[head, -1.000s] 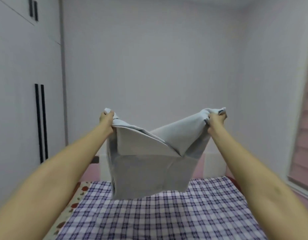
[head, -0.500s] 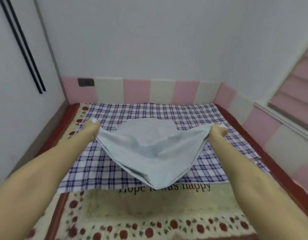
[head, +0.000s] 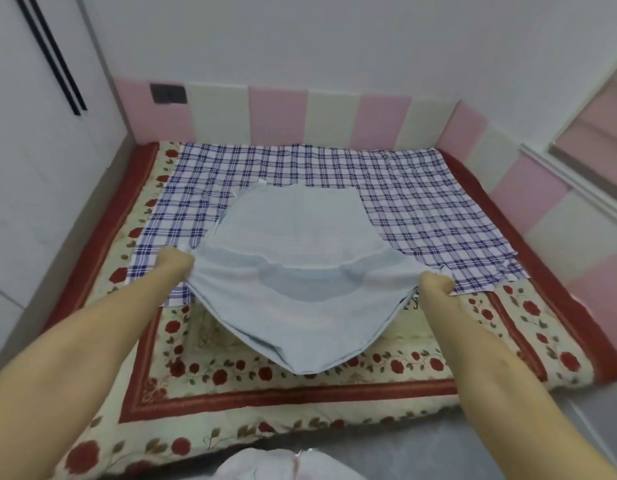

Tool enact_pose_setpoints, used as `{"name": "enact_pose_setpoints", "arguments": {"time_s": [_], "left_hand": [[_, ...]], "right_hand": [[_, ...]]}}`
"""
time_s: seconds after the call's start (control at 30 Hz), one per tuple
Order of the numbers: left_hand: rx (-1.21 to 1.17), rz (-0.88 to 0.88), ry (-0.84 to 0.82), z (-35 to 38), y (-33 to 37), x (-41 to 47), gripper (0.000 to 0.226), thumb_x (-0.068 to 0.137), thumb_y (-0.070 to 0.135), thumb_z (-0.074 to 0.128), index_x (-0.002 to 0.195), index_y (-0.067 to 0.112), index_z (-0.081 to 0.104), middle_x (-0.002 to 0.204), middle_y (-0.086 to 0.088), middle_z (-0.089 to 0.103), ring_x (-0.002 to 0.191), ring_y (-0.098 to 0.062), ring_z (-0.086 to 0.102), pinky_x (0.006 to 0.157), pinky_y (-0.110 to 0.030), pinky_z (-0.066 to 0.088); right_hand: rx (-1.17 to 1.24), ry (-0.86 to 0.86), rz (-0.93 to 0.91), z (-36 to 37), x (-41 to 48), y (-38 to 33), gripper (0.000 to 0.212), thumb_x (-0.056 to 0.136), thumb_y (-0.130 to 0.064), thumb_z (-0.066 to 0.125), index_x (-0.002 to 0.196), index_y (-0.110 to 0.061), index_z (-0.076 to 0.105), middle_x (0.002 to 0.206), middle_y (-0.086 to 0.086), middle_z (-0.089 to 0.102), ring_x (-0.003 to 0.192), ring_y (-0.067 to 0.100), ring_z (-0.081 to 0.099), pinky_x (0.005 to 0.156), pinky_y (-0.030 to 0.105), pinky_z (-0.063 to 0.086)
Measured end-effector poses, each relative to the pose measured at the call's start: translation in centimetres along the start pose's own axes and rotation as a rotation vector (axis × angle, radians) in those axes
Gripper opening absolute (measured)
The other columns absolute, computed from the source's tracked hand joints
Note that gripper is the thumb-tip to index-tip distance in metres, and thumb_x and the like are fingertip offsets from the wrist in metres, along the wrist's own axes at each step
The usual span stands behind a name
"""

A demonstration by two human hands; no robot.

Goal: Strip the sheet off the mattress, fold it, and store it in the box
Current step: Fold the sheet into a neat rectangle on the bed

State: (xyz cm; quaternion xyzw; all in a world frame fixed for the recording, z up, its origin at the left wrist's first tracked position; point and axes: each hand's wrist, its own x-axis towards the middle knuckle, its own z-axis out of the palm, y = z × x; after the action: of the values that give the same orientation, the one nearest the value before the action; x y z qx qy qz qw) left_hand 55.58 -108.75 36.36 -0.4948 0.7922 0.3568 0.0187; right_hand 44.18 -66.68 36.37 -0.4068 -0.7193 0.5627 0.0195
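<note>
A pale blue-grey sheet [head: 300,271], partly folded, is spread between my two hands above the mattress [head: 300,400]. Its far part lies on the bed and its near fold sags toward me. My left hand [head: 173,263] grips the sheet's left corner. My right hand [head: 435,285] grips the right corner. Both arms are stretched out over the rose-patterned red and cream mattress cover. No box is in view.
A blue-and-white checked cloth [head: 421,202] covers the far half of the mattress. Pink and cream padded panels [head: 275,116] line the back and right walls. A white wardrobe [head: 33,150] stands at the left, a window blind [head: 598,140] at the right. White fabric [head: 282,467] shows at the bottom edge.
The sheet came down from chest height to the bed, its far part now resting on the checked cloth. My view tilted downward and both hands lowered with the corners.
</note>
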Motion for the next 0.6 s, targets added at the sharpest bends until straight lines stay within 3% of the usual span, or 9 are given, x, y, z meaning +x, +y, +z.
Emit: {"name": "enact_pose_setpoints", "arguments": {"time_s": [0.07,0.13,0.23,0.33,0.4,0.5,0.6], "left_hand": [[-0.024,0.072,0.010,0.1,1.3,-1.7,0.042,0.091,0.008,0.052,0.130,-0.007,0.044,0.124,-0.026,0.053,0.107,-0.042,0.055,0.076,-0.042,0.045],[-0.025,0.202,0.018,0.4,2.9,-3.1,0.039,0.092,0.009,0.050,0.128,-0.006,0.047,0.125,-0.025,0.052,0.103,-0.041,0.054,0.076,-0.041,0.044],[-0.153,0.237,0.103,-0.6,3.7,-4.3,0.034,0.091,0.008,0.049,0.121,-0.008,0.053,0.120,-0.024,0.057,0.103,-0.041,0.056,0.080,-0.041,0.045],[-0.069,0.235,0.218,-0.9,0.6,-4.8,0.029,0.090,0.007,0.049,0.114,-0.008,0.056,0.114,-0.027,0.059,0.101,-0.043,0.057,0.074,-0.041,0.043],[0.052,0.247,0.194,0.1,-1.7,-5.7,0.027,0.089,0.007,0.050,0.110,-0.007,0.058,0.111,-0.028,0.060,0.097,-0.043,0.057,0.070,-0.039,0.042],[0.210,0.248,0.064,2.5,-5.0,-7.0,0.030,0.088,0.010,0.057,0.114,-0.004,0.055,0.112,-0.024,0.059,0.098,-0.037,0.057,0.070,-0.036,0.041],[0.462,0.231,-0.077,4.1,-6.6,-8.0,0.039,0.086,0.024,0.062,0.114,-0.002,0.055,0.102,-0.015,0.060,0.084,-0.028,0.058,0.062,-0.031,0.044]], "right_hand": [[0.052,-0.076,-0.078,0.8,-1.2,-0.9,0.055,0.090,0.000,0.049,0.143,0.002,0.032,0.132,0.017,0.053,0.114,0.031,0.056,0.088,0.028,0.047],[0.091,-0.171,-0.204,1.4,-1.9,-1.9,0.056,0.090,-0.007,0.058,0.141,-0.002,0.038,0.132,0.013,0.054,0.115,0.029,0.056,0.096,0.034,0.047],[0.091,-0.155,-0.356,0.1,-2.4,-2.9,0.036,0.096,-0.022,0.054,0.127,-0.003,0.052,0.116,0.011,0.060,0.107,0.029,0.059,0.089,0.039,0.050],[-0.027,-0.031,-0.390,-2.7,-1.0,-1.5,0.028,0.098,-0.008,0.041,0.121,-0.002,0.055,0.108,0.013,0.062,0.091,0.029,0.058,0.082,0.041,0.051],[-0.205,-0.008,-0.372,-4.6,0.4,1.1,0.026,0.094,-0.006,0.044,0.117,-0.001,0.055,0.109,0.017,0.064,0.087,0.031,0.060,0.076,0.040,0.052],[-0.558,-0.106,-0.333,-5.9,2.5,5.0,0.027,0.090,-0.008,0.051,0.114,0.002,0.056,0.100,0.017,0.065,0.085,0.032,0.062,0.074,0.039,0.053],[-1.073,-0.397,-0.398,-6.9,2.0,7.3,0.019,0.094,-0.008,0.047,0.108,-0.002,0.057,0.076,0.010,0.053,0.063,0.019,0.049,0.066,0.028,0.046]]}}
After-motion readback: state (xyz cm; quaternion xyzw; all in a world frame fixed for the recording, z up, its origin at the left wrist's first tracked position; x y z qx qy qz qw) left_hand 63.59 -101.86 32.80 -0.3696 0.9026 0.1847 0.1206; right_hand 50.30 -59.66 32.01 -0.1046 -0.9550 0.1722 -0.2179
